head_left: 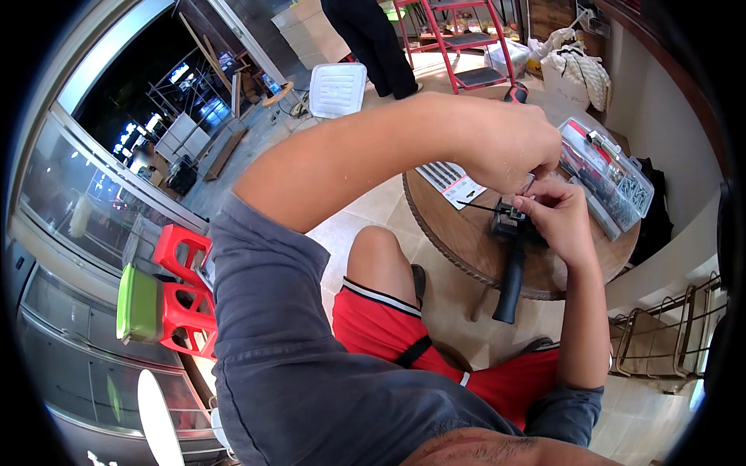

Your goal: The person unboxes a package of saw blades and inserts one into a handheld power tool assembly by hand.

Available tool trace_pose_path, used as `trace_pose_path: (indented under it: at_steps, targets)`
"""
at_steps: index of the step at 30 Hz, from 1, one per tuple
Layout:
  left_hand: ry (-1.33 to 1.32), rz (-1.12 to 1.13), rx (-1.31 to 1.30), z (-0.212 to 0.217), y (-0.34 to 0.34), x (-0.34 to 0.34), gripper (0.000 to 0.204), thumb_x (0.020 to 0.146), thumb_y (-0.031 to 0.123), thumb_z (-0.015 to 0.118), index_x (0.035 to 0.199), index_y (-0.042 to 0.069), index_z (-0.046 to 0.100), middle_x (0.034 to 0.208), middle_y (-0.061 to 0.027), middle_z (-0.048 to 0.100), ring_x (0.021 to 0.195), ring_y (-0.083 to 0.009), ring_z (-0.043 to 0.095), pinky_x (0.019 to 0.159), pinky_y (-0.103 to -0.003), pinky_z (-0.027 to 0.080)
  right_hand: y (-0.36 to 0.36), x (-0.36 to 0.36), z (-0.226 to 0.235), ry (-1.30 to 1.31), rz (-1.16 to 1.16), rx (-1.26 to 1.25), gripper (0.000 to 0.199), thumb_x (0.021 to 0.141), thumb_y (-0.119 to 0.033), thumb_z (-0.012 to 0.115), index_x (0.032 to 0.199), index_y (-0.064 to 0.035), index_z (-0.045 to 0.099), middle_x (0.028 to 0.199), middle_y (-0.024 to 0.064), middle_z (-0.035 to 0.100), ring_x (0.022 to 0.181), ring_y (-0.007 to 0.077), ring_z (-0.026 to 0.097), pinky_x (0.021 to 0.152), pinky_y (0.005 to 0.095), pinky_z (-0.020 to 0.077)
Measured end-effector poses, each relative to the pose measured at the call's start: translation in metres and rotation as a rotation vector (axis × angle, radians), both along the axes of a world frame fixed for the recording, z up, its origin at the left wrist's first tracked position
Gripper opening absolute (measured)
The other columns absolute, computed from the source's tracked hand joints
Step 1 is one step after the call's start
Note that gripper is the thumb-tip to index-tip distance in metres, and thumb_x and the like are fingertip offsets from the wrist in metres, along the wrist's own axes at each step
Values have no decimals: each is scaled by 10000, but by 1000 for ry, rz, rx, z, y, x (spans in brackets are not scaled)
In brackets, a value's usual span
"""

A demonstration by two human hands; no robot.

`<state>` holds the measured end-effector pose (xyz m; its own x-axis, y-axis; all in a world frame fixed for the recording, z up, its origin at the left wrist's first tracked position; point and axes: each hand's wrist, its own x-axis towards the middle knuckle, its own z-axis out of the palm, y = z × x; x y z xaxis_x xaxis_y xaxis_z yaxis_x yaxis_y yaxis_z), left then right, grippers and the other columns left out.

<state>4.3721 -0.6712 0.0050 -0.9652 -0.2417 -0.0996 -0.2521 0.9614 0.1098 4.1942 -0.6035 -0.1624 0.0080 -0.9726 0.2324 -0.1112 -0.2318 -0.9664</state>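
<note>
A black hand-held tool (510, 224) lies on the round wooden table (435, 225), its thick handle (509, 289) pointing toward me. A thin dark blade or bit (475, 206) sticks out leftward from its head. My left hand (513, 147) reaches across from the left, fingers closed and bent down just above the tool; its fingertips are partly hidden. Close beneath, my right hand (558, 213) pinches at the same spot, around a small metal piece (530, 185) too small to name. A card of several dark blades or bits (451, 182) lies left of the tool.
Right of my hands sits a clear organizer case (614, 175) of screws and hardware. A red and black handle (516, 93) lies at the table's far edge. Beyond stand a red stepladder (466, 39) and a person (373, 46). Red stools (183, 311) are at left, a wire rack (668, 334) at right.
</note>
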Motion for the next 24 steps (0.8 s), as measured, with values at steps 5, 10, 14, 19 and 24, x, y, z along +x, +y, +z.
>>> trace_pose_path:
  at_steps: [5,10,14,19,24]
  targets:
    - [134,-321,-92,-9,-35,7,160,882,11,733,1020,16,813,987,-181,739,988,-361,730,823,-435,568,-6,0,-5,72,41,-174,113,931,-83,863,983,15,844,830,20,751,737,72,600,669,291,502]
    - [192,139,-126,-8,-10,4,106,912,8,724,1004,-36,755,919,-145,735,926,-341,736,832,-428,583,-7,-1,-7,104,14,-85,150,917,-132,886,995,-7,862,798,28,761,727,70,600,660,285,502]
    - [97,-104,-107,-14,-19,2,174,877,70,798,998,-44,745,879,-148,709,837,-298,700,763,-402,572,-10,-4,-8,27,53,-86,132,901,-128,902,957,-15,862,760,-8,734,695,54,568,634,283,481]
    - [176,14,124,-12,-9,-2,198,839,-95,711,1022,-25,740,925,-115,657,843,-293,675,770,-385,562,-6,-1,-5,32,0,-56,165,897,-138,912,950,8,854,761,17,746,693,64,584,637,293,495]
    - [146,-292,99,-14,-26,-1,181,841,-61,742,1016,-15,741,996,-90,660,874,-257,682,774,-373,566,-10,1,-7,37,-14,-63,199,895,-164,922,952,12,848,763,31,753,706,73,611,654,295,518]
